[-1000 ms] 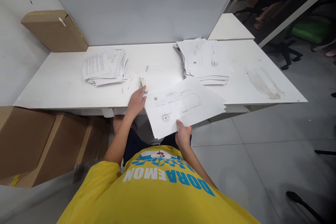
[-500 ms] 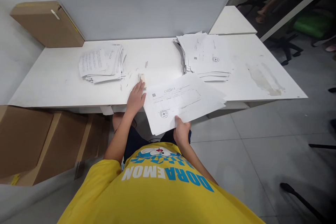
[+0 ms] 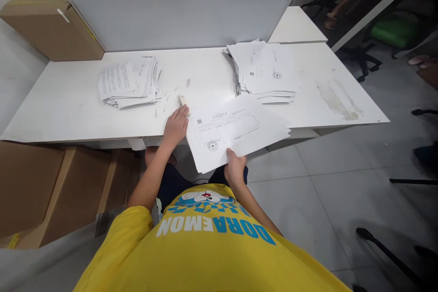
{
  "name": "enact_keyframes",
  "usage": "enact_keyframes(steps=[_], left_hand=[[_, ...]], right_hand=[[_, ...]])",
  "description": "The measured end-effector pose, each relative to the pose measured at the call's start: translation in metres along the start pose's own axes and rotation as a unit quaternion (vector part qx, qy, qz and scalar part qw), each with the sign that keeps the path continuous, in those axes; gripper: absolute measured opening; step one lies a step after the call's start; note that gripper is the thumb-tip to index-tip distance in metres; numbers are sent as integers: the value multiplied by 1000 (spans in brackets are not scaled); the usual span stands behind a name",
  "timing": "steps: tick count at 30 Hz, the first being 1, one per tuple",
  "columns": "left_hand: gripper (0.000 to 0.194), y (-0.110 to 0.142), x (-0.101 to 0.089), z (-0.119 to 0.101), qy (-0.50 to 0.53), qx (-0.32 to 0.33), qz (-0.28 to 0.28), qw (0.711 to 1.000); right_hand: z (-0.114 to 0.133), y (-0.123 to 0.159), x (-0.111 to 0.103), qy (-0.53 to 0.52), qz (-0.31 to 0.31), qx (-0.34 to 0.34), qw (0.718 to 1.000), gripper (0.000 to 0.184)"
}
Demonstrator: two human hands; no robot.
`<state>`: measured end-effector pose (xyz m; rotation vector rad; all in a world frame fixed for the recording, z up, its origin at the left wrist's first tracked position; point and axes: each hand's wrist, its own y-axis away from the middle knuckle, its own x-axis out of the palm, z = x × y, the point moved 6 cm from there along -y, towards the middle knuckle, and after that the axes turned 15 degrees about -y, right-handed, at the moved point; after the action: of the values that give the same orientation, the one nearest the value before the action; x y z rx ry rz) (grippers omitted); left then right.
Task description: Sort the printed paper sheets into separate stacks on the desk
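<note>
My right hand [image 3: 235, 167] grips several loosely fanned printed sheets [image 3: 236, 130] by their near edge, thumb on top. The top sheet has a round stamp and a small square code. These sheets slant over the front edge of the white desk [image 3: 65, 114]. My left hand [image 3: 176, 125] rests at the desk's front, its fingers closed over the near end of a small cream-coloured block [image 3: 183, 100]. Part of the block is under the fingers, and its kind is unclear. A pile of printed papers [image 3: 132, 82] lies farther left; a thicker paper pile [image 3: 262, 70] lies at the back right.
A cardboard box [image 3: 54, 29] stands at the desk's back left, against a grey panel [image 3: 178, 4]. More cardboard boxes [image 3: 75, 191] are below on the left. Worn patches [image 3: 340, 98] mark the desk's right end. A green chair [image 3: 393, 32] is beyond it.
The camera view has shifted slightly. My left fingers have moved a little farther over the cream block. My right hand keeps hold of the sheets in nearly the same place.
</note>
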<state>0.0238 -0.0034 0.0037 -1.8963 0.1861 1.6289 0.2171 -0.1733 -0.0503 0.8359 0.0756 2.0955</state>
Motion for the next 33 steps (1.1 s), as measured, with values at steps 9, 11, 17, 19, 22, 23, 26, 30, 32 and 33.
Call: enact_keyframes(steps=[9, 11, 17, 19, 22, 23, 26, 30, 32, 33], left_hand=[[51, -3, -6, 6, 14, -10, 24, 1000], [51, -4, -7, 7, 24, -14, 25, 999], [51, -6, -8, 8, 36, -14, 6, 999], [50, -6, -7, 8, 33, -12, 4, 999], [49, -6, -6, 7, 23, -10, 1, 1000], [49, -6, -6, 7, 20, -10, 0, 1000], [48, -6, -6, 5, 10, -8, -4, 1000], [48, -6, -4, 4, -2, -13, 7, 1000], [48, -7, -2, 4, -4, -16, 19, 1000], [49, -7, -1, 4, -5, -16, 24, 1000]], right_hand=[[-2, -4, -5, -2, -4, 23, 1000, 54], [-1, -3, -6, 5, -6, 26, 1000, 54], [0, -1, -5, 7, -12, 31, 999, 54], [0, -1, -5, 7, -13, 31, 999, 54], [0, -3, -5, 8, -14, 25, 1000, 55], [-1, -4, -5, 6, -14, 23, 1000, 55], [-1, -6, -5, 4, -8, 16, 1000, 56], [-1, -7, -6, 4, -11, 23, 1000, 54], [-2, -8, -7, 3, -14, 28, 1000, 54], [-3, -9, -8, 3, -14, 28, 999, 53]])
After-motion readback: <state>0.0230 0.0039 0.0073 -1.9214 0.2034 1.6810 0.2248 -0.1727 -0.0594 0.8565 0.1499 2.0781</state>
